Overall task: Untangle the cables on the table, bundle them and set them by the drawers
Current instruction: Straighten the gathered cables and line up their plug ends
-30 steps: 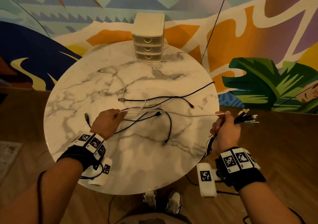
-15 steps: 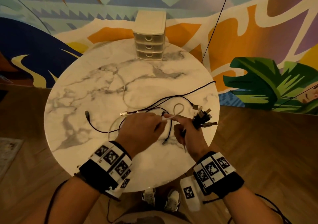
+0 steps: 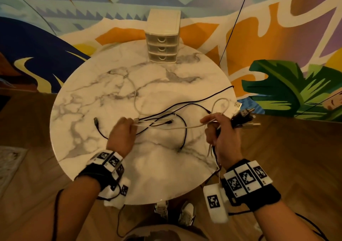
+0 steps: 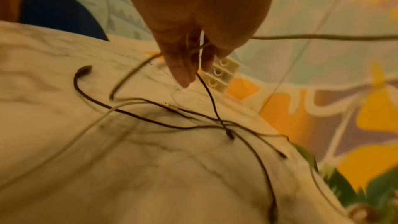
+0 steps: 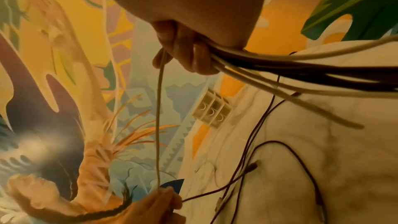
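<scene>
While white cable (image 3: 177,127) spans left-right between hands above table (image 3: 77,111) | left hand (image 3: 121,135) pinches its end, nearer loose black cables (image 3: 182,129) | right hand (image 3: 224,129) grips gathered bundle (image 3: 242,119) plus white loop | drawers (image 3: 162,50) far side, well apart | vs 0.5 s ago: hands spread apart, white cable pulled out longer

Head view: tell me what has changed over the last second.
Half a second ago the hands met near the table's middle. Now the left hand has drawn back left, pinching the white cable stretched between the hands. The right hand has moved right, keeping its grip on the bundle of cables, with a white loop now standing above it. The drawers and the loose black cables on the table lie much as before.
</scene>
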